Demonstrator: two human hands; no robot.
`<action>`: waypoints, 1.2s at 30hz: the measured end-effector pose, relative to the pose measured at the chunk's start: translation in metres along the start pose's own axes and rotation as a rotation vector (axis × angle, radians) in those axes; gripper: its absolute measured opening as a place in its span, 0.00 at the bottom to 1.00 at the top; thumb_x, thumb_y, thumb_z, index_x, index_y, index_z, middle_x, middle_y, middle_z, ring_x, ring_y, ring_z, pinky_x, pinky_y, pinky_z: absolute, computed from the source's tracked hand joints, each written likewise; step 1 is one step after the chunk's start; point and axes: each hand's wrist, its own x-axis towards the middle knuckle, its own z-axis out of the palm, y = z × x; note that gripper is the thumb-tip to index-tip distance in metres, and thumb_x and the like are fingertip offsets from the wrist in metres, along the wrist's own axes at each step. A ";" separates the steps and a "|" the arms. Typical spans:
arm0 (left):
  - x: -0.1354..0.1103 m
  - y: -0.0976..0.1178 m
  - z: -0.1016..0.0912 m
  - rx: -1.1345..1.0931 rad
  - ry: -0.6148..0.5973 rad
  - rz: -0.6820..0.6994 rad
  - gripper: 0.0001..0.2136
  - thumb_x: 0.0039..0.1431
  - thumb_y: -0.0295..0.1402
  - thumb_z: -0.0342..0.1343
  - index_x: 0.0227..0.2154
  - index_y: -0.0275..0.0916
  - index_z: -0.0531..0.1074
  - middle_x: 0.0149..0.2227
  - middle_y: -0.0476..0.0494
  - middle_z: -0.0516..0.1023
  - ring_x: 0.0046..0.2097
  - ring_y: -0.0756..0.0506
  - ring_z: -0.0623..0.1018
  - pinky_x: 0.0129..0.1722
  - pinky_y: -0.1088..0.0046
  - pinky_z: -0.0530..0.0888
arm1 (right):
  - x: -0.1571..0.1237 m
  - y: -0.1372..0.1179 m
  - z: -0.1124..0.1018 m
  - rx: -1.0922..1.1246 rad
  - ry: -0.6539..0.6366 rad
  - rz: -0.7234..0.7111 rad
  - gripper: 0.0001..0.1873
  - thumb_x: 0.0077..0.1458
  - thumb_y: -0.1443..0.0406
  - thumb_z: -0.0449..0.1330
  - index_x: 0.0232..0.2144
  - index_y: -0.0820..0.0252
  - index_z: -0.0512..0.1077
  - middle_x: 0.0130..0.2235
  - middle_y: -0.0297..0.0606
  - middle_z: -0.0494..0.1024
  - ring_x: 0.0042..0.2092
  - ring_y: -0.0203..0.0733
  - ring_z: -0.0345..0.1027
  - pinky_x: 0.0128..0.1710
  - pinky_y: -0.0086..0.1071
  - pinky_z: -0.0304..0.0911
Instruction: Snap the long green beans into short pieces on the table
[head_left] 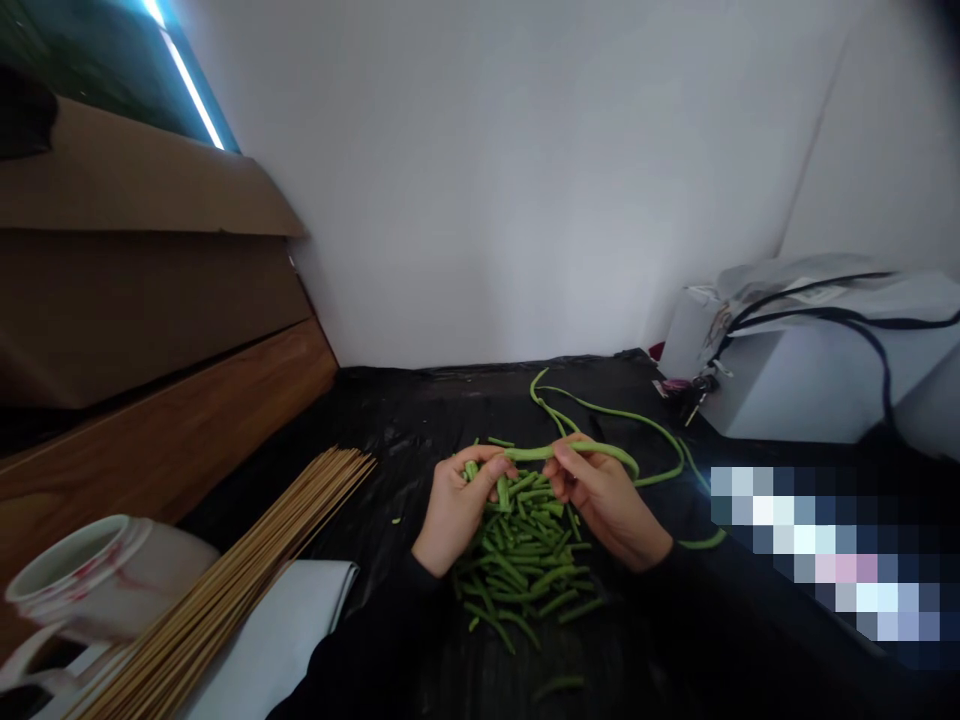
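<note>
Between my two hands stretches a long green bean (531,454), held level above a heap of short bean pieces (525,560). My left hand (465,500) is closed on its left end, with short cut pieces also poking out between the fingers. Thumb and fingers of my right hand (604,500) pinch the same bean further along, and the rest of it curves off to the right. Several whole long beans (637,415) lie behind and to the right of my right hand.
Black sheeting (420,400) covers the table. At left are a bundle of thin sticks (255,580), a stained white mug (112,575), a folded white sheet (281,630) and a cardboard box (142,300). White boxes with black straps (802,370) stand at right, near keys (697,400).
</note>
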 end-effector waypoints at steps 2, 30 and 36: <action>0.002 -0.002 0.000 -0.079 0.079 -0.005 0.12 0.52 0.39 0.61 0.31 0.33 0.77 0.26 0.46 0.79 0.21 0.55 0.66 0.23 0.80 0.64 | 0.000 -0.001 0.000 0.003 0.000 0.003 0.13 0.52 0.57 0.65 0.28 0.60 0.69 0.26 0.32 0.73 0.24 0.31 0.62 0.23 0.26 0.54; -0.003 0.007 -0.005 0.037 -0.151 -0.078 0.09 0.49 0.37 0.64 0.27 0.36 0.77 0.20 0.53 0.68 0.19 0.56 0.61 0.19 0.79 0.57 | 0.004 -0.007 -0.012 0.160 -0.034 0.067 0.10 0.51 0.59 0.66 0.32 0.60 0.78 0.24 0.31 0.71 0.27 0.30 0.62 0.25 0.25 0.57; -0.009 0.015 -0.001 0.230 -0.202 0.140 0.04 0.53 0.30 0.59 0.26 0.37 0.76 0.27 0.48 0.74 0.29 0.49 0.71 0.30 0.75 0.66 | 0.002 -0.008 -0.008 0.161 -0.073 0.118 0.12 0.52 0.58 0.65 0.36 0.59 0.78 0.33 0.35 0.76 0.27 0.30 0.63 0.27 0.26 0.59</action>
